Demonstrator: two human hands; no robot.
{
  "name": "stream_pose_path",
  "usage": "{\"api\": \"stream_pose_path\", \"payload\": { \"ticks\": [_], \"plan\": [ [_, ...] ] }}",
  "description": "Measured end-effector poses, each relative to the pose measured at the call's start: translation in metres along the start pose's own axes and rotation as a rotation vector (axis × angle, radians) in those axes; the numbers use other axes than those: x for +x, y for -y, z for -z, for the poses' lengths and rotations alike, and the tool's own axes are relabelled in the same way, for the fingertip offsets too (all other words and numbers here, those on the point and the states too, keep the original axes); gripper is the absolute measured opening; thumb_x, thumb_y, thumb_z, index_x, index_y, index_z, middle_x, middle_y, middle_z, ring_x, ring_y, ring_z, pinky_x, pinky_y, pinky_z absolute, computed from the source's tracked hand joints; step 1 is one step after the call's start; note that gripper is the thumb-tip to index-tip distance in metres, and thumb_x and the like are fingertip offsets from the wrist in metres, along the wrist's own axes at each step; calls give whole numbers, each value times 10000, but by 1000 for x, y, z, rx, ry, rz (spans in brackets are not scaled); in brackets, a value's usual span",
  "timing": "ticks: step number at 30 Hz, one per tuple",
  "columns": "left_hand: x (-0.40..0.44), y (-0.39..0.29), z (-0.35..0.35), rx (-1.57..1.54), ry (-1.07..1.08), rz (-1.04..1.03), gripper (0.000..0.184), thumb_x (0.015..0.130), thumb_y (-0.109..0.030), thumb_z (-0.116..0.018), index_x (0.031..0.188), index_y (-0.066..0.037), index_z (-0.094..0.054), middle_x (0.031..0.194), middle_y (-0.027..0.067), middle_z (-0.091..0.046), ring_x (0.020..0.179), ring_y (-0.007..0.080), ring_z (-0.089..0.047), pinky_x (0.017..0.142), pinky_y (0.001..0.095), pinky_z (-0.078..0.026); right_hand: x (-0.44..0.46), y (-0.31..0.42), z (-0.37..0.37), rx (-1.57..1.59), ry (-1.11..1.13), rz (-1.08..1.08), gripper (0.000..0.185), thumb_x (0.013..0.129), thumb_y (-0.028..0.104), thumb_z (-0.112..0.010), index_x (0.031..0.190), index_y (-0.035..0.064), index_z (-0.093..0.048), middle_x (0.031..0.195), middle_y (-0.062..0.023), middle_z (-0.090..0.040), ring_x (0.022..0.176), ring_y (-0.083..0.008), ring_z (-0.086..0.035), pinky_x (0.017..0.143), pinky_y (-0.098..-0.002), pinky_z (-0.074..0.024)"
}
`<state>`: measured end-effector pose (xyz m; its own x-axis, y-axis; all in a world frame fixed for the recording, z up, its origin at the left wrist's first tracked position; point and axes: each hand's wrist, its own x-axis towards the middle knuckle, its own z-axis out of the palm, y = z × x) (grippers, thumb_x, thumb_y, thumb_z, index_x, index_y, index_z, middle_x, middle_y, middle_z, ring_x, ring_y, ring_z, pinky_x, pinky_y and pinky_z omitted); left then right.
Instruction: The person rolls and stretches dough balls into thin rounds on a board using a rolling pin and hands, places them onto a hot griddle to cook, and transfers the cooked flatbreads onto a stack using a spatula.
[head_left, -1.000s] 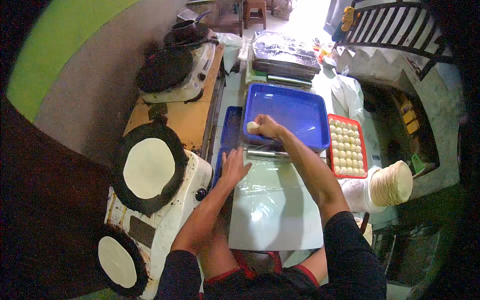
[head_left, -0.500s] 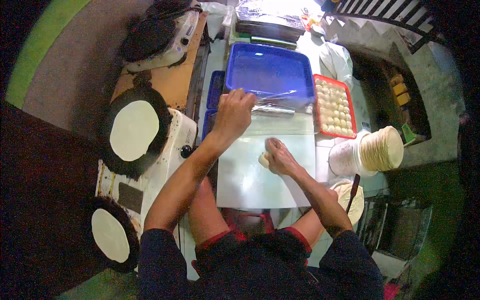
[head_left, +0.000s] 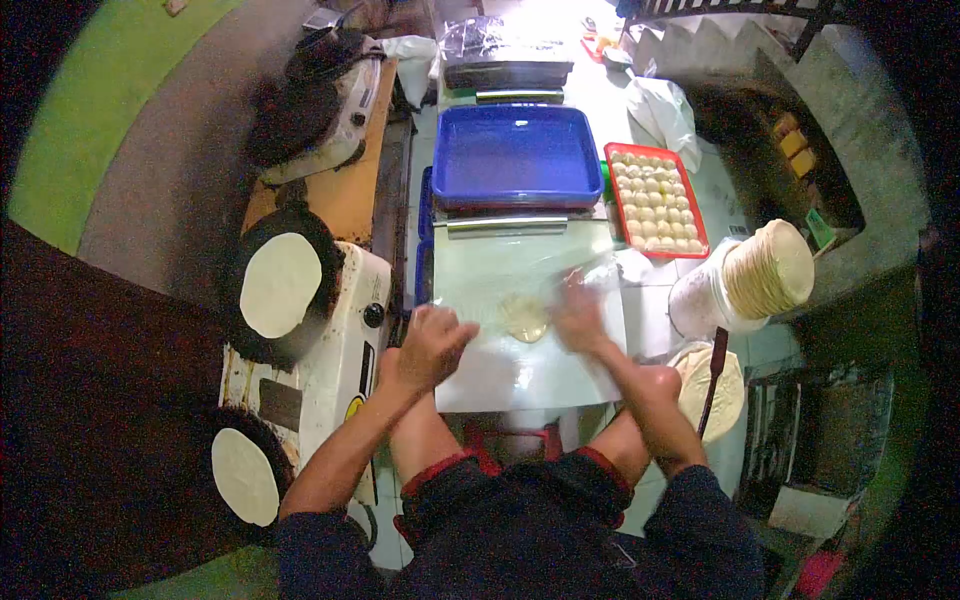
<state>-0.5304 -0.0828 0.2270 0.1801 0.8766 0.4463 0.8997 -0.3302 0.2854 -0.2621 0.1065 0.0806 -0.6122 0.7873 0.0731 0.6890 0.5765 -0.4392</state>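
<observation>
A round of dough (head_left: pixel 525 317), pressed flatter, lies under a clear plastic sheet (head_left: pixel 500 262) on the white board (head_left: pixel 520 390) before me. At the board's left edge, my left hand (head_left: pixel 433 348) is closed with curled fingers, seemingly on the near edge of the sheet. My right hand (head_left: pixel 584 318) hovers or rests just right of the dough; motion smears its fingers, so their pose is unclear. Along the far side of the board lies a shiny metal rod (head_left: pixel 507 225).
Beyond the board stands a blue tray (head_left: pixel 515 155); right of it, a red tray (head_left: pixel 612 200) holds rows of dough balls. Flat dough rounds cook on dark pans on the left stove (head_left: pixel 350 315). Stacked flatbreads (head_left: pixel 765 280) top a white tub at right, near a dark spatula (head_left: pixel 713 385).
My left hand has come down and toward me, bringing the plastic sheet over the board. The dough ball is now flattened beneath it. My right hand has let go and shifted right.
</observation>
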Motion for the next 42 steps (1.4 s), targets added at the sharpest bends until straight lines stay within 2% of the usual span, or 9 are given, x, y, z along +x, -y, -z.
{"api": "stream_pose_path", "payload": {
  "ticks": [5,8,10,12,20,30,35,38,42],
  "plan": [
    [-87,-20,-70,-25,200,62,182,809,-144,-683,989,-137,-665,877,62,-592,879,269,-606,844,442,-437,29,-110,117,110,-199,-136,416,933,122,-555,1331,1,-544,1248,-241,-602,1184,-391,-573,1013,-453,-465],
    [-114,-32,-112,-109,344,234,222,822,-153,-657,1043,-135,-647,961,63,-602,936,264,-608,842,438,-447,93,-47,96,74,-141,243,518,863,123,-658,1370,82,-562,1288,-181,-621,1170,-356,-597,1004,-433,-479],
    [-99,-57,-122,-110,378,269,240,839,-148,-623,1078,-128,-632,1017,67,-603,975,261,-606,840,436,-456,144,1,39,67,83,214,681,832,181,-706,1468,187,-464,1407,-191,-536,1271,-359,-538,1083,-442,-420],
    [-66,-87,-111,-15,359,160,255,857,-140,-585,1109,-121,-617,1070,72,-602,1013,259,-602,840,433,-464,190,32,-55,-259,-218,369,741,846,179,-694,1517,214,-382,1322,-225,-548,1283,-415,-485,1127,-583,-311],
    [-110,-90,-195,-145,340,308,165,789,-92,-602,945,-48,-636,928,156,-625,910,364,-620,765,493,-497,4,109,-17,-221,-48,243,691,843,203,-701,1470,265,-419,1171,-163,-552,1066,-350,-568,954,-586,-413],
    [-87,-90,-165,-227,275,268,232,676,62,-586,886,-37,-593,901,174,-598,919,380,-584,762,492,-460,-24,114,-28,-249,-195,181,625,873,284,-682,1456,336,-462,1241,-155,-553,1202,-334,-505,1022,-581,-362],
    [-86,-96,-149,-259,279,299,200,699,18,-578,885,-49,-606,918,163,-611,937,364,-593,810,476,-471,31,111,-13,-87,-218,-17,362,944,345,-584,1280,213,-612,1348,-173,-519,1355,-344,-401,1137,-616,-195],
    [-98,-87,-172,-238,232,271,196,710,-28,-589,901,-60,-620,934,157,-618,944,354,-599,811,469,-473,30,97,-21,-69,-334,-19,508,904,319,-648,1394,246,-533,1439,-169,-486,1349,-369,-437,1158,-611,-199],
    [-99,-84,-175,-248,263,268,207,718,-39,-599,920,-66,-633,941,152,-619,955,346,-604,818,466,-475,13,108,-5,59,33,-32,688,871,279,-699,1498,282,-416,1484,-161,-451,1341,-400,-464,1171,-617,-200]
  ]
}}
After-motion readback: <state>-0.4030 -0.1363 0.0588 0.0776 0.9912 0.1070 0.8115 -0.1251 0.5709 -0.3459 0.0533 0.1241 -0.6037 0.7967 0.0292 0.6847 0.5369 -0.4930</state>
